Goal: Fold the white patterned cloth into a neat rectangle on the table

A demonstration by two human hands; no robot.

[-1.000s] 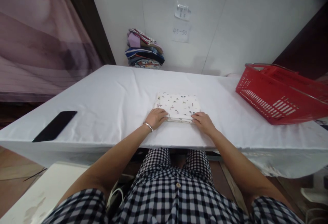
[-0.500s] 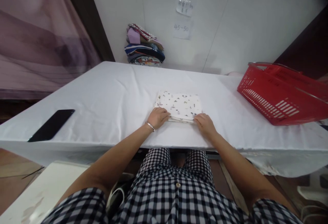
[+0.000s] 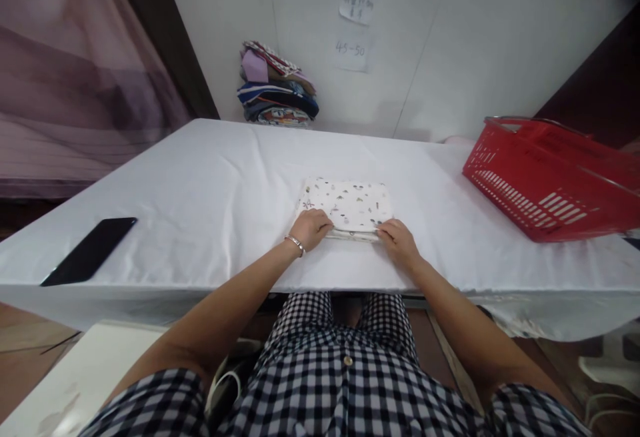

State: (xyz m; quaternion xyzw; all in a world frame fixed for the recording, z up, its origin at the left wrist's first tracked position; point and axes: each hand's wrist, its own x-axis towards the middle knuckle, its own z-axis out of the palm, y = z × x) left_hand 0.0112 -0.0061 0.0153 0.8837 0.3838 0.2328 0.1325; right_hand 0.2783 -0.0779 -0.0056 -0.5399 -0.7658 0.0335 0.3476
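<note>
A folded white cloth (image 3: 350,202) with a small scattered print lies on the white-covered table, in front of my body. Its near edge shows more than one layer. My left hand (image 3: 310,228), with a bracelet at the wrist, pinches the near left corner of the cloth. At the near right corner, my right hand (image 3: 398,240) has its thumb and fingers closed on the same edge. Whether the cloth is a garment or a plain piece of fabric, I cannot tell.
A red plastic basket (image 3: 550,184) stands on the table's right side. Toward the left front edge lies a black phone (image 3: 90,250). A stack of folded fabrics (image 3: 280,90) is at the back against the wall, left of two paper notes (image 3: 352,50).
Both hands keep their hold on the near edge of the cloth, which looks slightly raised at the fold. The camera view has shifted a little.
</note>
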